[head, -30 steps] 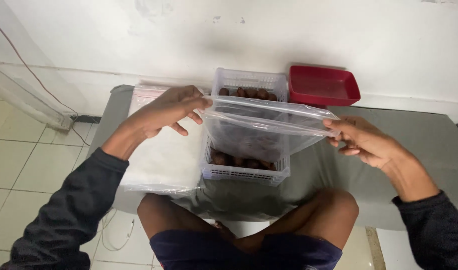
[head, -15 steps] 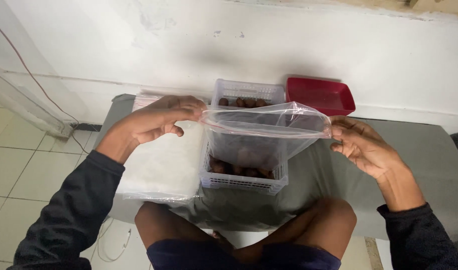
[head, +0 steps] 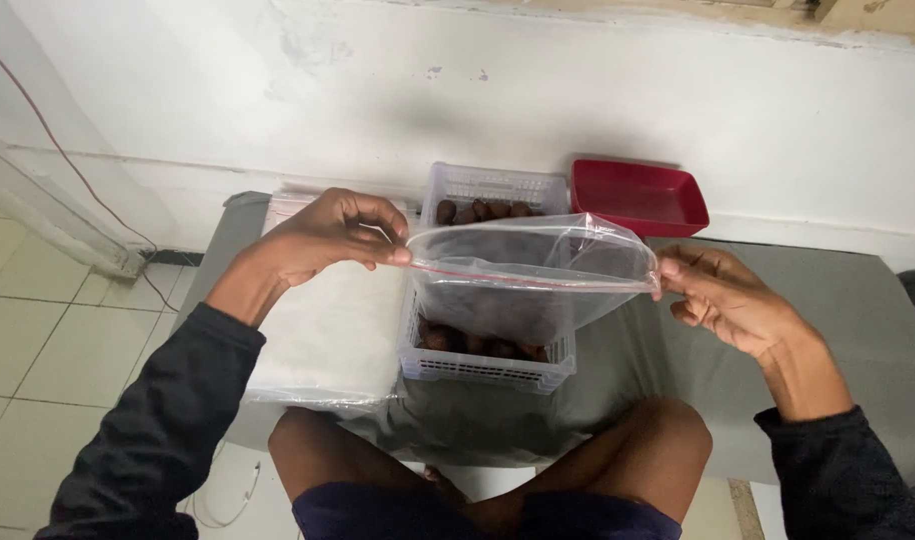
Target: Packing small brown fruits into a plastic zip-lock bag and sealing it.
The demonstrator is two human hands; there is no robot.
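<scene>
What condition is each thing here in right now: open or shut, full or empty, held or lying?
Clear zip bag: mouth open, held up by both corners.
Left hand: pinching the bag's left corner.
Right hand: pinching its right corner.
White basket: holds brown fruits.
Red tray: looks empty.
Stack of bags: lying flat.

You have one view only, from the camera on your head, tilted down and forward over your lap. It faces the white wall (head: 537, 90) straight ahead, with the grey mat (head: 777, 300) running across the middle. Your left hand (head: 322, 235) and right hand (head: 727, 295) sit close in, mid-frame, and your knees fill the bottom edge. The tiled floor (head: 37, 330) shows off to the left.
</scene>
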